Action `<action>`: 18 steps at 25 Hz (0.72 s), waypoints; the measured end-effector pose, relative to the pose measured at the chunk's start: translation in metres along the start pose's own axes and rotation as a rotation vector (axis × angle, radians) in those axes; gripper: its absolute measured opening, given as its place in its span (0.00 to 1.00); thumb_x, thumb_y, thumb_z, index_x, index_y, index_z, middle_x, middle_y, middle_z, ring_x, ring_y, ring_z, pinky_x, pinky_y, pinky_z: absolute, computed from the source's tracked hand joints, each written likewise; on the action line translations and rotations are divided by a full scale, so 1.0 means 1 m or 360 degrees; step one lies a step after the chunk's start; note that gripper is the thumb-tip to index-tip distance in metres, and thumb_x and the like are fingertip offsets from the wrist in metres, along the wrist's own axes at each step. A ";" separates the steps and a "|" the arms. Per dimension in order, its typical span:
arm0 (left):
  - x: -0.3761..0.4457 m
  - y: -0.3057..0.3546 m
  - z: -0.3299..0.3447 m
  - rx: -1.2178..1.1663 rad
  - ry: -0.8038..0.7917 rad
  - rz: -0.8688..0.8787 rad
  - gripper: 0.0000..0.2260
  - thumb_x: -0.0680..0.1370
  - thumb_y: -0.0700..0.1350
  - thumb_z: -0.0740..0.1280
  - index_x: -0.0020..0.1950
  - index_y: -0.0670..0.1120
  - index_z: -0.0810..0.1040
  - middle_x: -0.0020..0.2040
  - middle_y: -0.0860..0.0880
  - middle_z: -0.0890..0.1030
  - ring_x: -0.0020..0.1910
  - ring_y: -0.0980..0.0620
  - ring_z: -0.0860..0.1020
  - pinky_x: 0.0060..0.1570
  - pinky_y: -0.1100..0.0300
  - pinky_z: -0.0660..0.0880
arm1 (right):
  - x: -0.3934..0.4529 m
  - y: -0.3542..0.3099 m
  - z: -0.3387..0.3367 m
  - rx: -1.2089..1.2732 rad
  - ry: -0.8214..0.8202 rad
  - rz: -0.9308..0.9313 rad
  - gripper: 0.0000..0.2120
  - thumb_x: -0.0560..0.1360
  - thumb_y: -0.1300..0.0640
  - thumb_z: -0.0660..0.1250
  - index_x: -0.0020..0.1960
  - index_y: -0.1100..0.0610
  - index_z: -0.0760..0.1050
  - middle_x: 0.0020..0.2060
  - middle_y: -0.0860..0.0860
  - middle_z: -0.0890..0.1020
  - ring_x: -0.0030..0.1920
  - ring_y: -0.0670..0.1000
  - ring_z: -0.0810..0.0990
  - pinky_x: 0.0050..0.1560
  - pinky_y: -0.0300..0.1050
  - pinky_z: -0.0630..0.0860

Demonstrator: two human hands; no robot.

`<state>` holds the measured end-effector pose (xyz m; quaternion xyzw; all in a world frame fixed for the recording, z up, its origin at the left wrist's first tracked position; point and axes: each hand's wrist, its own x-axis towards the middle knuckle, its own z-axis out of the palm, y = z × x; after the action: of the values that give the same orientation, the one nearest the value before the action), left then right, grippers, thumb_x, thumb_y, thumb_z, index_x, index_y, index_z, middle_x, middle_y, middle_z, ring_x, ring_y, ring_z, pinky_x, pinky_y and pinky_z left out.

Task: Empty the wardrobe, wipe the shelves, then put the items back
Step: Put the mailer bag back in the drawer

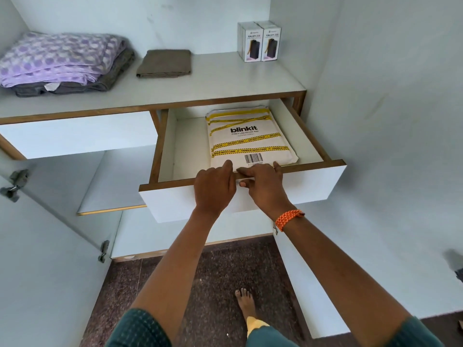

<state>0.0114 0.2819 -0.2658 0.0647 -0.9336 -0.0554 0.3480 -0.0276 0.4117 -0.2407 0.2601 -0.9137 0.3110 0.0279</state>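
Observation:
The right-hand drawer (313,182) of the white wardrobe is pulled out. Inside it lies a white and yellow blinkit package (248,136). My left hand (214,189) grips the top edge of the drawer front, fingers hooked over it. Beside it, my right hand (263,184) grips the same edge, thumb on the front face. On the shelf (225,78) above sit a folded purple patterned blanket (57,58) on grey cloth, a folded brown towel (165,63) and two small white boxes (259,41).
The left drawer (77,134) is closed. Below it is a lower shelf (112,194). The open wardrobe door (45,259) with hinges stands at the left, and another white panel (375,171) at the right. My bare foot (246,303) stands on the dark speckled floor.

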 end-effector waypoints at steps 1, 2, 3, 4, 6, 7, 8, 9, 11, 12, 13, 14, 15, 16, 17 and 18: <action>0.010 -0.006 0.007 0.0012 -0.0003 0.0001 0.14 0.78 0.47 0.53 0.39 0.43 0.74 0.24 0.48 0.75 0.19 0.50 0.65 0.27 0.64 0.59 | 0.012 0.002 0.003 -0.0055 0.0013 -0.0022 0.16 0.77 0.61 0.66 0.64 0.55 0.77 0.59 0.52 0.80 0.67 0.52 0.71 0.73 0.49 0.44; 0.023 -0.012 0.016 0.0024 0.0008 0.0008 0.14 0.78 0.47 0.53 0.40 0.43 0.74 0.25 0.48 0.75 0.19 0.50 0.64 0.27 0.64 0.58 | 0.028 0.004 0.006 -0.0089 0.0032 -0.0045 0.14 0.77 0.60 0.66 0.63 0.56 0.77 0.58 0.52 0.81 0.65 0.52 0.72 0.73 0.50 0.45; 0.037 -0.020 0.026 0.0015 0.0015 0.0015 0.13 0.78 0.46 0.53 0.41 0.43 0.74 0.25 0.48 0.76 0.20 0.50 0.64 0.27 0.64 0.58 | 0.046 0.006 0.010 -0.0110 0.0043 -0.0062 0.13 0.77 0.60 0.67 0.61 0.56 0.78 0.56 0.52 0.82 0.64 0.52 0.73 0.73 0.50 0.45; 0.048 -0.028 0.035 -0.0021 0.0021 0.0012 0.12 0.78 0.45 0.53 0.43 0.43 0.75 0.27 0.48 0.77 0.20 0.49 0.66 0.27 0.63 0.58 | 0.063 0.009 0.014 -0.0136 0.0042 -0.0066 0.11 0.77 0.59 0.67 0.59 0.56 0.78 0.54 0.52 0.82 0.63 0.52 0.74 0.73 0.50 0.46; 0.073 -0.042 0.054 -0.0110 0.0024 -0.0015 0.10 0.77 0.42 0.56 0.49 0.42 0.76 0.32 0.47 0.80 0.24 0.48 0.74 0.27 0.63 0.63 | 0.101 0.012 0.021 -0.0232 0.0045 -0.0083 0.11 0.77 0.58 0.67 0.59 0.56 0.77 0.53 0.51 0.81 0.61 0.52 0.75 0.73 0.51 0.48; 0.086 -0.048 0.062 -0.0162 0.0003 -0.0039 0.10 0.77 0.42 0.58 0.53 0.41 0.76 0.37 0.46 0.82 0.28 0.47 0.77 0.28 0.61 0.67 | 0.118 0.013 0.025 -0.0283 0.0031 -0.0085 0.12 0.77 0.57 0.67 0.60 0.55 0.76 0.54 0.51 0.81 0.62 0.52 0.74 0.73 0.52 0.49; 0.099 -0.054 0.070 -0.0194 -0.0009 -0.0061 0.12 0.77 0.42 0.58 0.56 0.40 0.75 0.43 0.45 0.82 0.33 0.46 0.79 0.31 0.59 0.72 | 0.135 0.015 0.028 -0.0329 0.0013 -0.0087 0.15 0.77 0.57 0.67 0.63 0.55 0.74 0.56 0.52 0.80 0.63 0.53 0.74 0.73 0.53 0.50; 0.108 -0.059 0.077 -0.0198 -0.0009 -0.0071 0.14 0.77 0.43 0.56 0.58 0.40 0.75 0.47 0.44 0.82 0.38 0.45 0.80 0.34 0.56 0.75 | 0.146 0.016 0.031 -0.0360 0.0013 -0.0089 0.18 0.77 0.57 0.67 0.66 0.55 0.71 0.59 0.53 0.78 0.64 0.53 0.72 0.73 0.54 0.51; 0.127 -0.069 0.092 -0.0135 -0.0004 -0.0051 0.18 0.77 0.45 0.54 0.62 0.39 0.74 0.56 0.42 0.80 0.50 0.43 0.79 0.43 0.53 0.77 | 0.172 0.017 0.034 -0.0427 0.0056 -0.0130 0.25 0.77 0.55 0.68 0.72 0.55 0.65 0.67 0.56 0.71 0.70 0.56 0.65 0.73 0.53 0.56; 0.138 -0.074 0.099 -0.0121 -0.0022 -0.0040 0.20 0.77 0.45 0.53 0.64 0.38 0.73 0.60 0.41 0.78 0.56 0.42 0.78 0.50 0.51 0.77 | 0.185 0.017 0.034 -0.0464 0.0070 -0.0147 0.29 0.77 0.54 0.68 0.74 0.56 0.62 0.70 0.58 0.67 0.73 0.58 0.60 0.73 0.53 0.57; 0.148 -0.080 0.106 -0.0118 -0.0050 -0.0025 0.21 0.77 0.45 0.53 0.65 0.38 0.72 0.64 0.41 0.76 0.62 0.41 0.75 0.57 0.50 0.74 | 0.198 0.018 0.034 -0.0489 0.0065 -0.0153 0.31 0.77 0.53 0.67 0.75 0.56 0.59 0.73 0.58 0.63 0.75 0.59 0.55 0.74 0.54 0.57; 0.156 -0.085 0.113 -0.0113 -0.0069 -0.0005 0.22 0.77 0.45 0.52 0.67 0.38 0.72 0.66 0.40 0.74 0.67 0.41 0.72 0.63 0.50 0.71 | 0.210 0.017 0.033 -0.0503 0.0046 -0.0150 0.33 0.77 0.52 0.67 0.76 0.56 0.56 0.74 0.59 0.59 0.76 0.60 0.50 0.74 0.55 0.57; 0.163 -0.089 0.118 -0.0109 -0.0076 0.0012 0.22 0.78 0.45 0.52 0.68 0.37 0.71 0.68 0.40 0.73 0.70 0.41 0.69 0.68 0.50 0.67 | 0.221 0.018 0.034 -0.0517 0.0023 -0.0143 0.34 0.77 0.52 0.67 0.77 0.55 0.54 0.76 0.59 0.56 0.77 0.61 0.47 0.75 0.56 0.56; 0.170 -0.094 0.122 -0.0104 -0.0068 0.0022 0.22 0.79 0.45 0.52 0.69 0.37 0.70 0.69 0.40 0.72 0.71 0.41 0.67 0.70 0.50 0.63 | 0.232 0.019 0.035 -0.0551 0.0018 -0.0143 0.35 0.77 0.51 0.66 0.77 0.55 0.53 0.76 0.59 0.54 0.77 0.61 0.45 0.75 0.58 0.55; 0.176 -0.098 0.125 -0.0091 -0.0058 0.0022 0.21 0.79 0.45 0.52 0.69 0.37 0.70 0.70 0.40 0.71 0.72 0.42 0.66 0.71 0.50 0.60 | 0.241 0.021 0.037 -0.0615 0.0049 -0.0168 0.35 0.77 0.50 0.66 0.77 0.56 0.53 0.77 0.59 0.54 0.77 0.61 0.44 0.74 0.60 0.53; 0.181 -0.102 0.127 -0.0058 -0.0056 0.0015 0.21 0.79 0.45 0.52 0.69 0.38 0.70 0.70 0.41 0.71 0.72 0.42 0.66 0.72 0.50 0.58 | 0.249 0.025 0.040 -0.0708 0.0107 -0.0219 0.35 0.77 0.48 0.66 0.77 0.57 0.54 0.77 0.59 0.55 0.77 0.61 0.45 0.74 0.62 0.50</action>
<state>-0.1996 0.1601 -0.2601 0.0528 -0.9387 -0.0718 0.3330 -0.2504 0.2907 -0.2335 0.2986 -0.9384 0.1077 0.1362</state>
